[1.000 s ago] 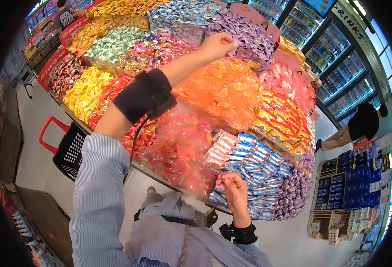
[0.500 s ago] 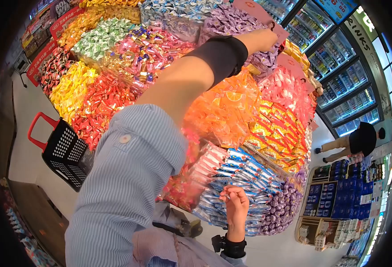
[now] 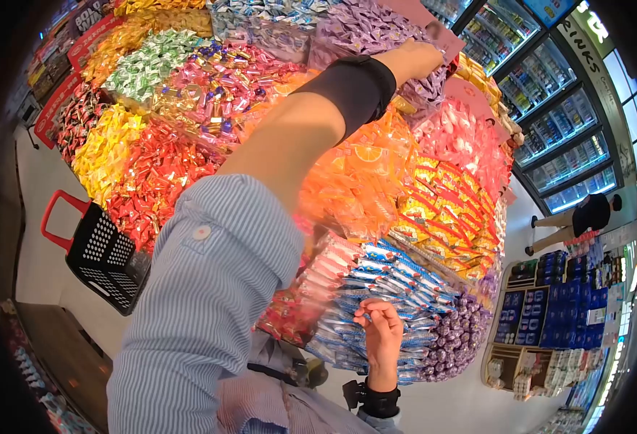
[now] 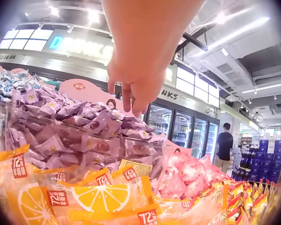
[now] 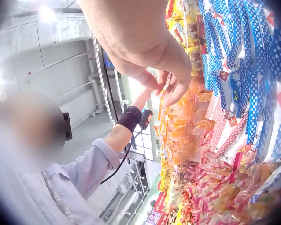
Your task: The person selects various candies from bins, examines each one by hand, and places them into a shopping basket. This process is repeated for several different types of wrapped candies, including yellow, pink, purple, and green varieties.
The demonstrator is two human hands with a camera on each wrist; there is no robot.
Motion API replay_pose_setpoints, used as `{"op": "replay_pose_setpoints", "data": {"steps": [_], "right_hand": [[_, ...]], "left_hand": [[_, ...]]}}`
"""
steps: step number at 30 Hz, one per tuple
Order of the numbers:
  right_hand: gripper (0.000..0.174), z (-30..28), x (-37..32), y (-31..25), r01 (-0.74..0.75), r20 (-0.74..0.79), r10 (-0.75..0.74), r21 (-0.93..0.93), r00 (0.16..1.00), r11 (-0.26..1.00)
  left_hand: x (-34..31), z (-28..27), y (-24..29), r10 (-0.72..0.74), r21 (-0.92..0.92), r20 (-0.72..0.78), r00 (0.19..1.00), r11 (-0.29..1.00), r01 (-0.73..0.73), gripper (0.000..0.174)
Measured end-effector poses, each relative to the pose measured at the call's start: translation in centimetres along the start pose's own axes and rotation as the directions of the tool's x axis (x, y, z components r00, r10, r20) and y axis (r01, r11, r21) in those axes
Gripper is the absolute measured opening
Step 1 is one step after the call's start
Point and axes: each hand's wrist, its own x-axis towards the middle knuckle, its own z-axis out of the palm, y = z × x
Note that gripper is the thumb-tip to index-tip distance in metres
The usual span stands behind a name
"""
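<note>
My left hand (image 3: 416, 59) reaches across the display to the back right corner of the purple-wrapped candies (image 3: 365, 30). In the left wrist view its fingers (image 4: 126, 96) hang down over the top of that purple heap, the tips right at the wrappers. Nothing shows between them. Low in front of me, my right hand (image 3: 382, 333) hovers over the blue-and-white stick candies (image 3: 398, 271). Its fingers are loosely bent, with thumb and fingertips close together, and no candy is visible in them. Orange-slice packets (image 4: 100, 197) lie in front of the purple heap.
Pink candies (image 3: 460, 134) and yellow-red packets (image 3: 445, 206) fill the right side of the display. A black shopping basket (image 3: 108, 249) with a red handle stands at its left. Drinks fridges (image 3: 543, 94) line the back, where a person (image 3: 592, 213) in dark clothes stands.
My left hand has moved forward and right, from the purple candies' front edge to their back right corner. The right hand keeps its pose near the stick candies. The head view has shifted.
</note>
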Motion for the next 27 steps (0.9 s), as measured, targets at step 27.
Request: {"op": "replay_pose_setpoints", "data": {"steps": [27], "right_hand": [[0.013, 7.1, -1.0, 4.1, -0.214, 0.285, 0.219, -0.050, 0.933, 0.976]], "left_hand": [[-44.5, -9.2, 2.9, -0.688, -0.819, -0.014, 0.726, 0.425, 0.386, 0.021]]}}
